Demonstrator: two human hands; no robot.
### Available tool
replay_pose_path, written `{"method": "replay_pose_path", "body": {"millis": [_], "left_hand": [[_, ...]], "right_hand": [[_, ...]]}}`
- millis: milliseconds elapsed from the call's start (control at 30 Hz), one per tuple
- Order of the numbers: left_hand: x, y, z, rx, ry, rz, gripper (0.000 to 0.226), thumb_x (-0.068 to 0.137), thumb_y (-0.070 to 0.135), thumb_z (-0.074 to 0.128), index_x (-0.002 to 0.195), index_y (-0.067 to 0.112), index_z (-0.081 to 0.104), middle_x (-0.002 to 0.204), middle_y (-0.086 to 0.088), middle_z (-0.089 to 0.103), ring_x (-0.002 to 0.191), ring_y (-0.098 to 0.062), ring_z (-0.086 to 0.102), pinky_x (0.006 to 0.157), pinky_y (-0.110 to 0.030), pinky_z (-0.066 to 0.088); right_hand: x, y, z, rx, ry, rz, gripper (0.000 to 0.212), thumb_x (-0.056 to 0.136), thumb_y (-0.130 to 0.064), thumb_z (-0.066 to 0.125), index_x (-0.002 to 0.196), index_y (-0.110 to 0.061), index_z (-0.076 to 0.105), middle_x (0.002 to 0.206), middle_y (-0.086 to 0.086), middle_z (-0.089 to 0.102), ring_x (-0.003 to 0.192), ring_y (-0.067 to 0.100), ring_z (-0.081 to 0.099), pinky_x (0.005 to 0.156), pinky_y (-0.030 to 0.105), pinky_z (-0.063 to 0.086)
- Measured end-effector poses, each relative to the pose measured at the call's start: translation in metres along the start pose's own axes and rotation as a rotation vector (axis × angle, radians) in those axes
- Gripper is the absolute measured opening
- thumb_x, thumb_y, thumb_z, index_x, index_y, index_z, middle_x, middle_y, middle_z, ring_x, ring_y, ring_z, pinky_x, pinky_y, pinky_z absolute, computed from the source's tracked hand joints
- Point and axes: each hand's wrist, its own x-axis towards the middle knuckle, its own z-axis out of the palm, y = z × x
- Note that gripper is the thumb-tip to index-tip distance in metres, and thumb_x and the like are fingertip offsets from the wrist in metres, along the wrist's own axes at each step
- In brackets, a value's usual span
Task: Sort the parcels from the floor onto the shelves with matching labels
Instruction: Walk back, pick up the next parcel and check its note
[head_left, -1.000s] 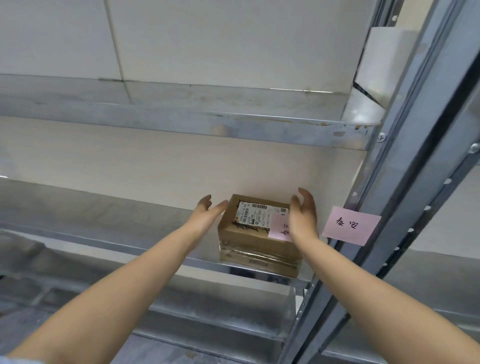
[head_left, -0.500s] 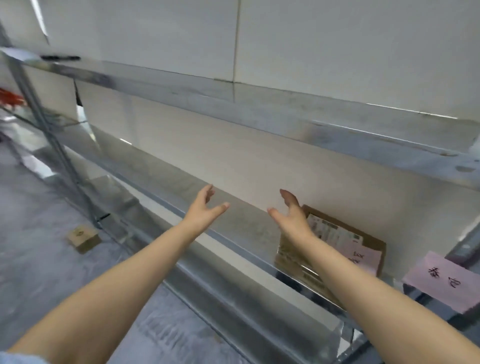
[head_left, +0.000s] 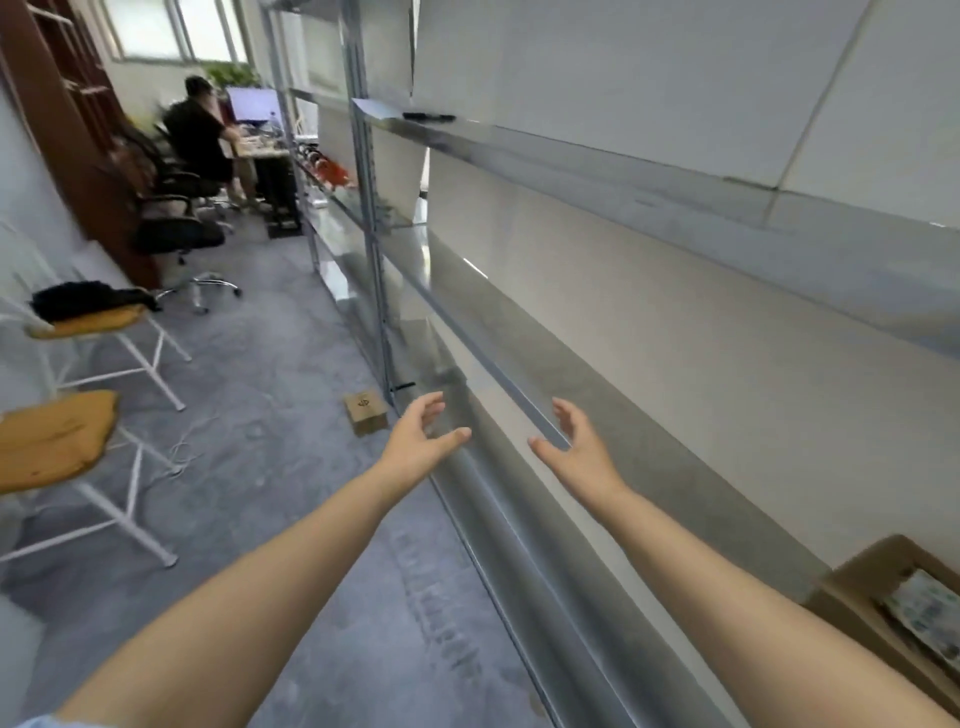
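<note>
With one cardboard parcel (head_left: 898, 613) shelved at your right, your left hand (head_left: 418, 441) and right hand (head_left: 576, 449) hang released and empty, so fetch the small box (head_left: 365, 413) on the floor (head_left: 291, 364) near the shelf post.

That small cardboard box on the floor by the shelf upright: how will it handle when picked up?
The small cardboard box looks rigid and square-edged, so it should probably keep its shape. It sits flat, unlikely to roll. Being compact, it is likely light enough for one hand.
</note>
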Motion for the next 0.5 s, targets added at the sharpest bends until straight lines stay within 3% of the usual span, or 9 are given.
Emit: {"method": "replay_pose_path", "body": {"millis": [133,367,500], "left_hand": [[0.021,-0.014,-0.054,0.032,0.066,0.010,0.065,0.083,0.020,0.072,0.140,0.013,0.041,0.144,-0.006,0.045,0.135,-0.018,0.040,0.104,-0.025,0.034],[0.063,-0.042,-0.142,0.034,0.157,-0.022,0.068,0.085,0.022,0.069,0.144,0.014,0.034,0.148,-0.004,0.040,0.131,-0.015,0.040,0.095,-0.020,0.033],[0.091,-0.055,-0.187,0.004,0.227,-0.039,0.068,0.084,0.023,0.070,0.143,0.015,0.036,0.148,-0.004,0.039,0.136,-0.019,0.038,0.103,-0.028,0.037]], "right_hand": [[0.035,-0.019,0.053,0.005,-0.064,-0.039,0.063,0.085,-0.013,0.068,0.141,-0.009,0.038,0.147,0.007,0.044,0.137,0.020,0.040,0.105,0.023,0.031],[0.098,-0.060,0.144,0.034,-0.166,-0.071,0.062,0.086,-0.014,0.068,0.141,-0.008,0.040,0.148,0.009,0.043,0.137,0.023,0.040,0.113,0.034,0.033],[0.129,-0.080,0.197,0.072,-0.210,-0.086,0.062,0.085,-0.013,0.068,0.141,-0.007,0.040,0.148,0.013,0.043,0.138,0.023,0.038,0.112,0.033,0.032]]}}
